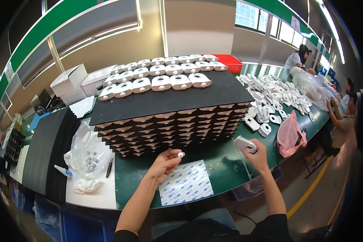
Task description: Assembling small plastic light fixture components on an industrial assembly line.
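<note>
Hands apart near bench edge

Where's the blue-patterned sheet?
Lower centre of the head view: patterned sheet on the green table, by its front edge, below and right of the left hand.

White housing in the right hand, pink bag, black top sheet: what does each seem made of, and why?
White housing: probably smooth hard plastic; rounded, moulded shape. Pink bag: likely thin plastic film; limp, creased folds. Black top sheet: matte foam or plastic, unclear; dull surface.
</note>
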{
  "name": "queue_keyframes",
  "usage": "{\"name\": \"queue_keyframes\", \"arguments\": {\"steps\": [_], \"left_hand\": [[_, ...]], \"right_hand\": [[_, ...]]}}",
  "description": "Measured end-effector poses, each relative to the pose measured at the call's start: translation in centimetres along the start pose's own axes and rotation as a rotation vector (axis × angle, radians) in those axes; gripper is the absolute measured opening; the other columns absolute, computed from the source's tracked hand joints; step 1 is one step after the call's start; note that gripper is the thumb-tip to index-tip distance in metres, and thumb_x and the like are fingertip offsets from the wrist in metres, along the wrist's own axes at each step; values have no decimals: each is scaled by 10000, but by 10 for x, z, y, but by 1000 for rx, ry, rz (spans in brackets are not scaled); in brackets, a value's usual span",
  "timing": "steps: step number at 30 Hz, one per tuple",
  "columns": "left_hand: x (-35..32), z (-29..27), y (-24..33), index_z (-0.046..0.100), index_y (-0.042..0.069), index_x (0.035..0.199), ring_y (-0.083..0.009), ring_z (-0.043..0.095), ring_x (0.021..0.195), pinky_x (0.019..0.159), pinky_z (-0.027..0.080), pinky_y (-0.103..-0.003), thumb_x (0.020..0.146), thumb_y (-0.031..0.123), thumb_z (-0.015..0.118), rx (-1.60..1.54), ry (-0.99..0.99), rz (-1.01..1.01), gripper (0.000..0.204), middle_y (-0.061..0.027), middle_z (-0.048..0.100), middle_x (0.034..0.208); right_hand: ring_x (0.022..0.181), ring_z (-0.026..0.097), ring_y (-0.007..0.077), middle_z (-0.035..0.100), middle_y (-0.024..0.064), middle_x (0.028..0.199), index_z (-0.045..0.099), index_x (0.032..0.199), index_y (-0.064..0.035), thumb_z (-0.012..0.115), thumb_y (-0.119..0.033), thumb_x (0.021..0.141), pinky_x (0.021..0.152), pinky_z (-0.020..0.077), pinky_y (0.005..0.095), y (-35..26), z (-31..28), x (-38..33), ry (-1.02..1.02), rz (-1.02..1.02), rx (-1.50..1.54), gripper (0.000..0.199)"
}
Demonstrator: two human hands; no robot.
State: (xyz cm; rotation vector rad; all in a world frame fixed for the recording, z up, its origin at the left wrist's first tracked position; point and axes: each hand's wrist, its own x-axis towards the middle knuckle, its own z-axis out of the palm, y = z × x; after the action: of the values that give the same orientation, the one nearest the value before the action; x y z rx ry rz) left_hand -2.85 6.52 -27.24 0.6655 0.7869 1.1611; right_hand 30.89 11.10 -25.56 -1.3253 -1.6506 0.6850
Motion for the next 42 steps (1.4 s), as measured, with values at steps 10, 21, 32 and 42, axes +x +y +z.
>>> {"name": "queue_keyframes", "arguments": {"steps": [10,21,32,42], "left_hand": [[4,1,3,600,42,966,-26,400,563,383,242,-132,809,139,632,-28,27,-5,188,-52,595,896],[3,-2,3,591,36,994,-32,392,564,379,239,-135,807,124,632,-52,17,25,211,-47,590,883],[4,-2,1,587,40,985,-33,389,560,382,237,-133,813,161,631,-65,46,24,215,-54,583,890],[4,2,4,556,27,1019,-21,392,559,397,238,-138,788,80,634,-15,-8,37,249,-33,582,882]], "right_hand": [[732,538,62,582,35,835,537,978,8,553,-46,835,650,439,191,-45,113,-45,-543,166,580,153],[702,559,143,600,92,827,510,987,-1,532,-54,832,634,445,254,-45,135,-57,-481,-62,258,165],[708,549,266,546,138,810,520,954,-9,543,-21,783,629,440,320,-47,136,-60,-392,-215,165,173],[844,528,131,564,50,953,467,1002,-55,469,-50,887,740,432,290,-34,135,-51,-518,181,762,115]]}}
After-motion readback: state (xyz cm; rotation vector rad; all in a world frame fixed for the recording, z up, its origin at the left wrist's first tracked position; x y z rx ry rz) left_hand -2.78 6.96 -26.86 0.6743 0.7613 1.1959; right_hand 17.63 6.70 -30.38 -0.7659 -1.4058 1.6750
